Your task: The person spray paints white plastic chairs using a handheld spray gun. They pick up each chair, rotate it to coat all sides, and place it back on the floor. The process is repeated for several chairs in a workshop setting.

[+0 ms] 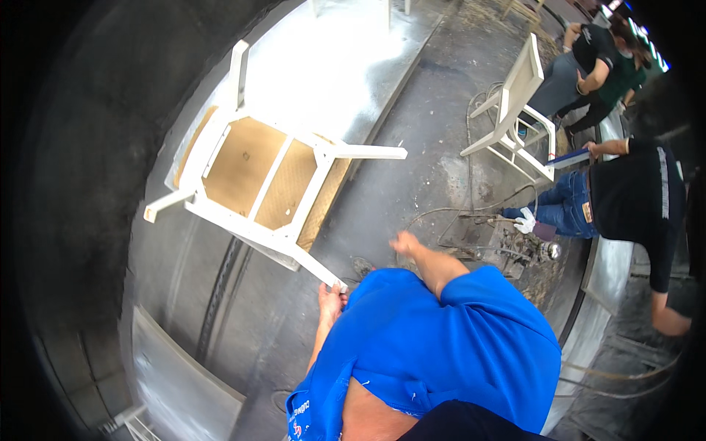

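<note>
My left hand clamps one leg of a tipped white chair, baring its unpainted underside; my right hand seemingly hangs open, empty.

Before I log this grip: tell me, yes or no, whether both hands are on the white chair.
No: only the left hand grips a leg of the white chair; the right hand hangs free.
</note>
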Demonstrator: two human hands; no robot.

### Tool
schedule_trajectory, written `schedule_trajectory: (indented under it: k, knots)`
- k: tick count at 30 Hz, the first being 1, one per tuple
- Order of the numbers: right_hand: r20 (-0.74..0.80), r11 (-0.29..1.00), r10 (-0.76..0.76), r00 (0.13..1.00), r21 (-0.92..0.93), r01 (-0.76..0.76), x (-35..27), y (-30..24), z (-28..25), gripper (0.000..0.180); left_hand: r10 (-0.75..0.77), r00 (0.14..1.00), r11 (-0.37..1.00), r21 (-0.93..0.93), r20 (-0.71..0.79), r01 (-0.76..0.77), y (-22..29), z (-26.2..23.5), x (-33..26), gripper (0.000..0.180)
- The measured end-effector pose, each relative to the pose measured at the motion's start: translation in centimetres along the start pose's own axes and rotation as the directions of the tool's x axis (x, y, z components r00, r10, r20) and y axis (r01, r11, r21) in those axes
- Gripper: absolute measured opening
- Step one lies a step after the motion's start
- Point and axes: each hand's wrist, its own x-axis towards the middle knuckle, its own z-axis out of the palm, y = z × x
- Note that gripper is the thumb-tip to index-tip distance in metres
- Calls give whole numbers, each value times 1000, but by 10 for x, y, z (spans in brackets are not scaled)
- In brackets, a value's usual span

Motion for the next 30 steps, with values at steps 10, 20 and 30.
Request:
schedule_trajectory:
  k: [10, 20, 30]
  knots:
    - [-15, 978, 169, 986, 125, -166, -88, 53, -19, 54, -2, 999, 996, 89, 52, -2, 5, 3, 5, 36]
    - [58, 994, -85, 995, -65, 89, -77, 9, -21, 54, 20, 1000, 1000, -21, -4, -20, 5, 14, 0, 51]
    - [136, 993, -69, 988, -88, 81, 17, 51, -136, 58, -97, 963, 978, -204, -250, 46, 5, 37, -6, 41]
